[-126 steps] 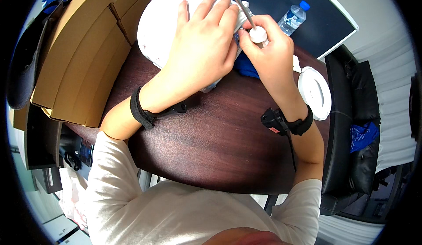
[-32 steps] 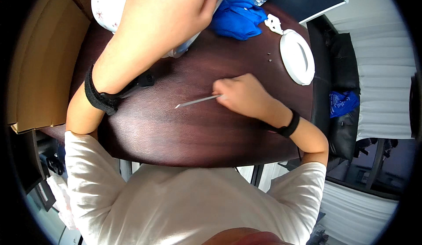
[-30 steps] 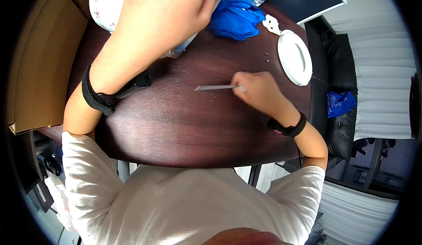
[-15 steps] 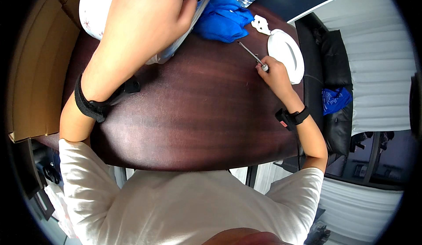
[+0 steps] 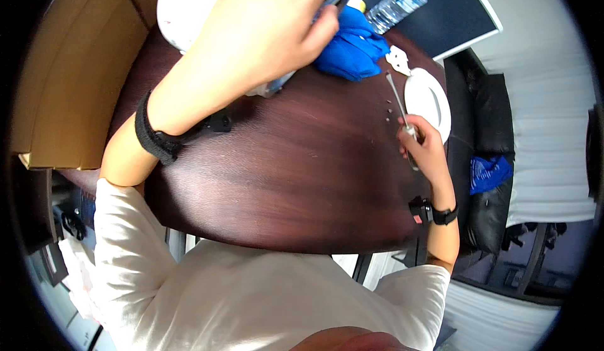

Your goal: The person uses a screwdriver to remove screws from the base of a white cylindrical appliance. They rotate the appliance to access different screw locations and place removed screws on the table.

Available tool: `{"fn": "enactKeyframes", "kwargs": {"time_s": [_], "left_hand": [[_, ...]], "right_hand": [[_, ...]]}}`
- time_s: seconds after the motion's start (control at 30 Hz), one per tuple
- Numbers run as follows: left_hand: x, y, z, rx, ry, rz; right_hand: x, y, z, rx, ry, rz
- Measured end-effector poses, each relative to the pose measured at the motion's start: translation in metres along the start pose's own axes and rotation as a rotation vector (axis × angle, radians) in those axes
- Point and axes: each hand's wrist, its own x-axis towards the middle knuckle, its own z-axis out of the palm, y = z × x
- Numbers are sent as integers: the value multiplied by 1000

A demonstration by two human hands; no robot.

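Observation:
At the upper left my left hand [image 5: 270, 33] lies over a white rounded appliance [image 5: 189, 8] with a silvery part beside the thumb. Its thumb bends against that part, while the upper frame edge cuts off the other fingers. On the right, my right hand [image 5: 425, 146] is closed around a screwdriver [image 5: 399, 99], its thin metal shaft pointing away from me. Several tiny dark pieces, like screws [image 5: 389, 110], lie just left of the shaft. A white oval ring-shaped part [image 5: 413, 99] rests beside the right hand, with a small white bracket-like piece [image 5: 397, 60] beyond it.
A crumpled blue cloth [image 5: 352, 52] lies at the far middle of the dark brown table [image 5: 283, 181]. Behind it are a clear water bottle [image 5: 399, 6] with a blue cap and a dark framed panel [image 5: 440, 11]. Cardboard boxes [image 5: 75, 99] stand left; a black sofa [image 5: 494, 112] is right.
The whole view has shifted, so things appear farther right and lower. My right hand has drawn back toward me, and the screwdriver has swung to point more straight ahead, uncovering the tiny pieces.

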Motion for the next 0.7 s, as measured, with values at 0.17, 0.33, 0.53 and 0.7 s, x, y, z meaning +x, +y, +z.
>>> {"fn": "enactKeyframes", "kwargs": {"time_s": [0.17,0.33,0.53,0.7], "left_hand": [[0,-11,-9,-118,-53,38],[8,-31,-16,-303,-149,76],[6,-51,-3,-201,-131,193],[8,-51,-1,-200,-121,200]], "right_hand": [[-15,-34,18,-99,-67,-256],[-12,-57,36,-113,-50,-357],[3,-78,43,-137,-17,-527],[15,-84,49,-159,59,-620]]}}
